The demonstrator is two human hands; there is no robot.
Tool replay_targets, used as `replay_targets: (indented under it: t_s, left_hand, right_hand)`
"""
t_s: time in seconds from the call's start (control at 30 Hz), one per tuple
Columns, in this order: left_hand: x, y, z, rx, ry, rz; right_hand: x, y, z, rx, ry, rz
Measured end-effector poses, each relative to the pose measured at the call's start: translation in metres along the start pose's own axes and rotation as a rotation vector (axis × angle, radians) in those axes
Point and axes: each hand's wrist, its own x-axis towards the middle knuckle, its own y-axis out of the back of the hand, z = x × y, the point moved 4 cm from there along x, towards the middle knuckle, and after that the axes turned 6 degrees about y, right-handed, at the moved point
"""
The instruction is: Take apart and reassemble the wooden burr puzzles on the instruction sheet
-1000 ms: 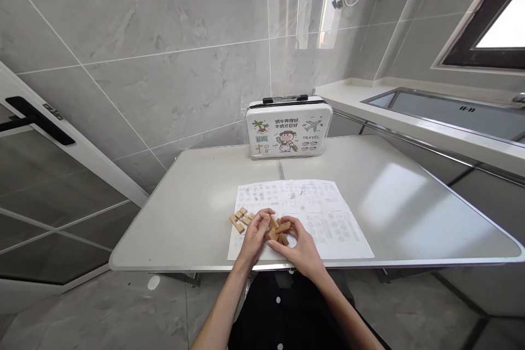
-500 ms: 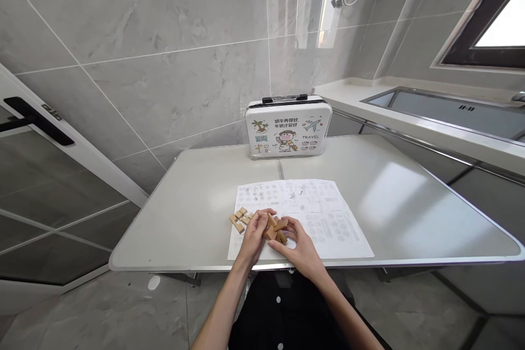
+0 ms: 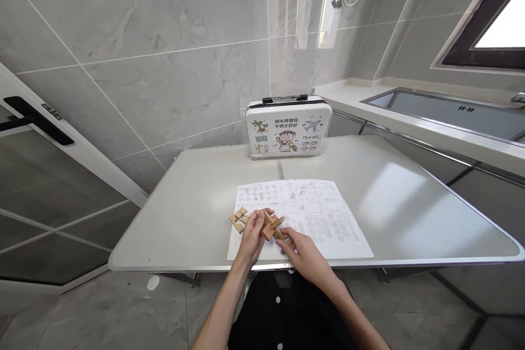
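My left hand (image 3: 252,234) grips a partly interlocked wooden burr puzzle (image 3: 269,231), its brown bars crossing and sticking out at angles. Thumb and fingers of my right hand (image 3: 302,247) are closed on the lower right bar of the same puzzle. Left of my left hand lie several loose notched wooden pieces (image 3: 238,221), some partly hidden behind that hand. Beneath everything is a white printed sheet (image 3: 348,238) with faint grey diagrams, too small to read.
A white cartoon-printed carrying case (image 3: 289,130) stands at the back of the pale folding table (image 3: 180,219). To the right runs a counter with a sink (image 3: 451,111). A door handle (image 3: 39,120) shows at the left.
My right hand has shifted from around the puzzle's right side to its lower right bar. The puzzle has turned slightly in my left hand and moved a little left.
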Motion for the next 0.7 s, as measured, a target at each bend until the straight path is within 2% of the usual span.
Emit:
replay_targets:
  t_s: [0.23, 0.37, 0.5, 0.7]
  left_hand:
    - [-0.001, -0.003, 0.000, 0.091, 0.012, -0.012]
    - [-0.001, -0.007, 0.002, 0.181, -0.027, -0.012]
    - [-0.001, -0.011, 0.003, 0.261, -0.059, -0.014]
    - [0.000, -0.011, 0.001, 0.308, -0.052, 0.013]
  right_hand:
    - [0.000, 0.006, 0.014, 0.004, -0.012, 0.089]
    - [-0.001, 0.024, 0.022, 0.047, -0.021, 0.162]
    - [0.000, 0.061, 0.045, 0.066, -0.039, 0.282]
    - [0.010, 0.136, 0.109, -0.017, -0.177, 0.438]
